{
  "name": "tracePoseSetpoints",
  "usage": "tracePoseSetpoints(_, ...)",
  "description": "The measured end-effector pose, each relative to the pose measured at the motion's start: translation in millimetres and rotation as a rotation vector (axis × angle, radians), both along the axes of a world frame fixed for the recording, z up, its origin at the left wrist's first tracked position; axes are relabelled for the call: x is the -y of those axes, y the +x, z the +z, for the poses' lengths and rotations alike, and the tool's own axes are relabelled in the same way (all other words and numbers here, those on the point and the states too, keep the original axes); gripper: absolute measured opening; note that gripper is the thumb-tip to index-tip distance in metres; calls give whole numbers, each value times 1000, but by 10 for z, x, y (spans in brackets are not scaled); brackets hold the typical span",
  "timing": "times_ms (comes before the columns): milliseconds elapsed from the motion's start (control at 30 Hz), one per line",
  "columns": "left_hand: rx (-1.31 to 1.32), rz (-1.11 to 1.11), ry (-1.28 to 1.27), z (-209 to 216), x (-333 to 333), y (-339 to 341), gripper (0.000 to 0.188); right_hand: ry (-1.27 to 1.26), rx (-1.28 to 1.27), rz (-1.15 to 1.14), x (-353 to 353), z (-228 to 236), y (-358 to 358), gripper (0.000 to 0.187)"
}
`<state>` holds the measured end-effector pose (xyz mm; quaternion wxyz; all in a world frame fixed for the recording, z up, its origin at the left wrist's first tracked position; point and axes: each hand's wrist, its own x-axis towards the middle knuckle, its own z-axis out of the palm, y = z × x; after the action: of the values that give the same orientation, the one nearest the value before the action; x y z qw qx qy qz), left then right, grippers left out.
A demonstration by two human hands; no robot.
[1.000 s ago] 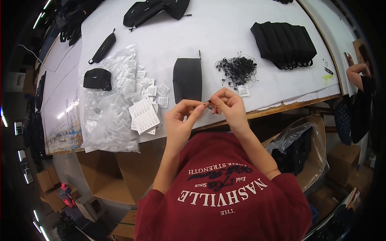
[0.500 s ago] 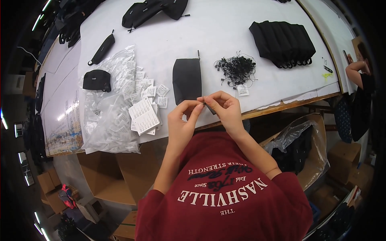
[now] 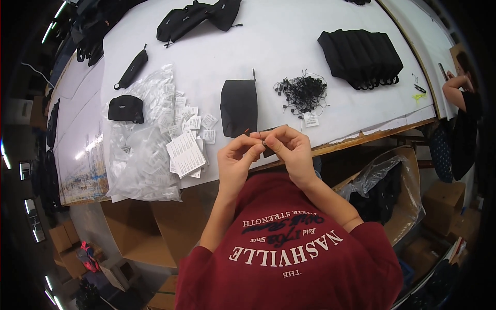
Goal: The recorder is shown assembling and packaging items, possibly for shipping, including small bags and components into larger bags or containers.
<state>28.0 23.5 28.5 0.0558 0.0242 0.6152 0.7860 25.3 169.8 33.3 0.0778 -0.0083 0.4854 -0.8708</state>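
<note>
My left hand (image 3: 235, 157) and right hand (image 3: 290, 150): raised together just off the near edge of the tabletop (image 3: 289, 46), fingers pinched on one small dark tag (image 3: 264, 142) held between them; its detail is too small to tell.
Black pouch (image 3: 238, 101): flat on the tabletop, just beyond my hands.
Tangle of black tags (image 3: 304, 93): right of the pouch.
Stack of black pouches (image 3: 361, 51): far right.
Paper leaflets (image 3: 186, 153): left of my hands, on clear plastic bags (image 3: 139, 155).
Small white packets (image 3: 196, 121): scattered between bags and pouch.
</note>
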Motion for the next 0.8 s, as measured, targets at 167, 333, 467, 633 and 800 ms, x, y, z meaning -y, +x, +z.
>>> tracePoseSetpoints(167,-20,-2,5,7,-45,-48,8,-17,34,-11,-15,47,14,14)
tracePoseSetpoints(333,-117,-250,-374,108,87,-475,7,30,148,-60,-202,13,-89,17)
tracePoseSetpoints(467,-276,-354,-722,101,69,-1102,30,55,91,-35,-414,82,-147,14)
tracePoseSetpoints(633,-449,-809,-1213,-269,-12,-1490,55,101,34,-19,-593,59,-84,12)
tracePoseSetpoints(800,-856,-362,-1209,-104,57,-1436,24,111,78,-152,-831,-46,-5,12)
